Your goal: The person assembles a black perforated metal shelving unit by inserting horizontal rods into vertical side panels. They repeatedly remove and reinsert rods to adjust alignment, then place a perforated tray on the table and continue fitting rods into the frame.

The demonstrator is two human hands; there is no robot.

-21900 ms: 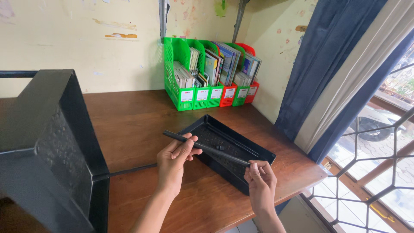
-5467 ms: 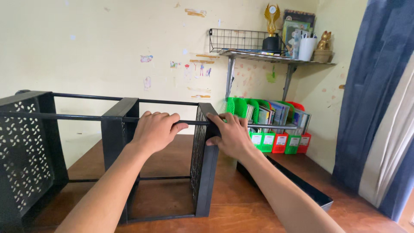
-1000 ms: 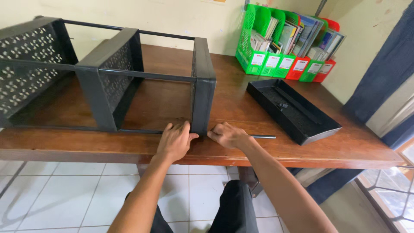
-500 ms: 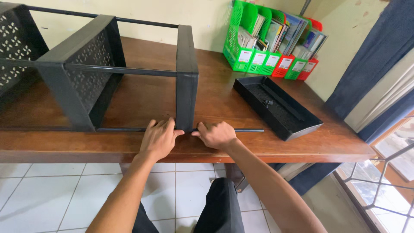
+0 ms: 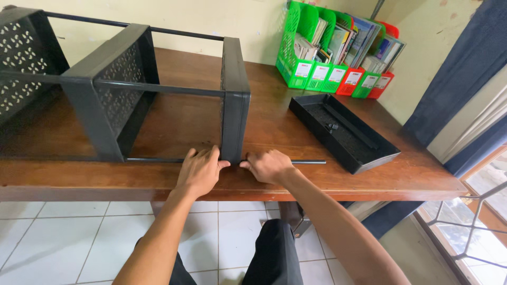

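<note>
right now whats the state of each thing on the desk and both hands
black rack: lying on its side, perforated panels upright, joined by rods
thin rod: flat on the desk, running through the rack's near corner, end sticking out right
left hand: grip closed at the panel's base
right hand: grip closed on the thin rod
black tray: loose, open side up
file holders: upright, full of papers

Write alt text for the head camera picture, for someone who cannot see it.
Two bare hands rest at the near foot of a black perforated rack panel lying on a wooden table: the left hand beside the panel, the right hand on a thin black rod. A black tray and green and red file holders lie to the right.
</note>
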